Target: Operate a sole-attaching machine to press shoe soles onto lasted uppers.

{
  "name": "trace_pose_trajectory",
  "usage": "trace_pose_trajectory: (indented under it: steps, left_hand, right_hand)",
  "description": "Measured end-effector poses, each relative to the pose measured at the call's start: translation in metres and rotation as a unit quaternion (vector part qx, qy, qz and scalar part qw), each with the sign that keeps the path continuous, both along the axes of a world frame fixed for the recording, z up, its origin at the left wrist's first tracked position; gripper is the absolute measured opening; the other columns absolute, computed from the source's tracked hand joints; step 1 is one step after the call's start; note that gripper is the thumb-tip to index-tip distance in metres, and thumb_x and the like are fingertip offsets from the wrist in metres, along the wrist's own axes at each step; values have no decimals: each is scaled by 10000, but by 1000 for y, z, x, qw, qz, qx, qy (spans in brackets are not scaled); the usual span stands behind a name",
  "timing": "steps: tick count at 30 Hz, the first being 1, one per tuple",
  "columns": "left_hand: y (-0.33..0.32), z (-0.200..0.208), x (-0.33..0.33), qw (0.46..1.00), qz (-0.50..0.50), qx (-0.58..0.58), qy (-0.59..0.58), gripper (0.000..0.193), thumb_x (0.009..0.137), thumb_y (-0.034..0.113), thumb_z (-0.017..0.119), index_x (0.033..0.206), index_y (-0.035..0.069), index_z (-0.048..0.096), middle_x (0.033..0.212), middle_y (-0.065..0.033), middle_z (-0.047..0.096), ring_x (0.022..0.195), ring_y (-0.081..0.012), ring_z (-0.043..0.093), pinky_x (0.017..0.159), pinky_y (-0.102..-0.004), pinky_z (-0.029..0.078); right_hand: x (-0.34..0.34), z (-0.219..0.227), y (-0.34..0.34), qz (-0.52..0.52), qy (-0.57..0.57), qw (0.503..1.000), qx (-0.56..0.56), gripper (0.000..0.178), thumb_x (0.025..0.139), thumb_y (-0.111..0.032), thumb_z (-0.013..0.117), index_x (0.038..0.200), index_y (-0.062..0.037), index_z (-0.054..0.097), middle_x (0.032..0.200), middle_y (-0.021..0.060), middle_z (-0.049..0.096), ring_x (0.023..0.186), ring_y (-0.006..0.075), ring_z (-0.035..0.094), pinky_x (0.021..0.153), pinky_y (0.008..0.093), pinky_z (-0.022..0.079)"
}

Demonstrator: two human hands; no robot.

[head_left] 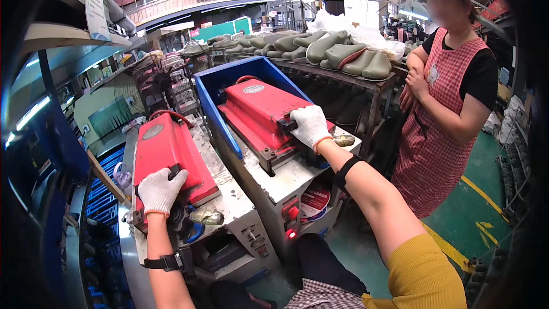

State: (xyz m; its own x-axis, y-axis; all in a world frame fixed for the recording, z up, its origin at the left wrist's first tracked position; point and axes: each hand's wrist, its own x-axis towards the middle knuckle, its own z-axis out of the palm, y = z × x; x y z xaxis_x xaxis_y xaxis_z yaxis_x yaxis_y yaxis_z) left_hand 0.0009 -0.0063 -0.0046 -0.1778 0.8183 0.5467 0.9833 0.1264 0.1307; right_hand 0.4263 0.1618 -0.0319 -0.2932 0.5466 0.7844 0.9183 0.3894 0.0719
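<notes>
Two machines with red covers stand side by side in front of me. My left hand (163, 191), in a white knit glove, is closed round the black handle (175, 170) at the near end of the left red cover (162, 147). In a matching glove, my right hand (311, 126) grips the black handle (285, 126) on the near right side of the right red cover (260, 105). Both covers lie low over their white machine bodies. Small crumpled greenish pieces rest beside each cover, one near the left machine's edge (207, 217) and one past my right hand (343, 140).
A blue guard (215, 111) surrounds the right machine's far end. Behind it, a rack holds many olive-green shoes (326, 48). A person in a red checked apron (443, 86) stands close on the right. A blue roller conveyor (107, 194) runs along the left. A red light (291, 233) glows below.
</notes>
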Motion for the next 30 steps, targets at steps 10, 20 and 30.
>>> trace_pose_trajectory:
  steps: [10, 20, 30]
  left_hand:
    - [7, -8, -4, 1000, 23, 14, 10, 601, 836, 710, 696, 808, 118, 794, 762, -191, 743, 762, -386, 761, 690, -494, 578]
    - [-2, -12, -3, 1000, 22, 4, 5, 583, 832, 695, 712, 799, 117, 784, 766, -180, 743, 767, -373, 756, 702, -484, 570]
    - [2, -8, 0, 999, 34, 6, -3, 565, 845, 675, 710, 823, 116, 794, 769, -185, 740, 761, -371, 755, 688, -478, 569]
  right_hand:
    - [-6, 2, 1, -33, -17, 998, -43, 227, 731, -328, 866, 892, -173, 824, 831, 108, 763, 847, 315, 739, 815, 455, 558]
    - [-6, -13, 7, -10, -6, 1000, -6, 164, 728, -286, 857, 834, -185, 784, 809, 78, 739, 846, 299, 728, 815, 443, 544]
    - [-4, -8, 10, -17, -10, 1000, -19, 180, 760, -320, 842, 880, -189, 812, 812, 99, 752, 840, 314, 732, 813, 456, 539]
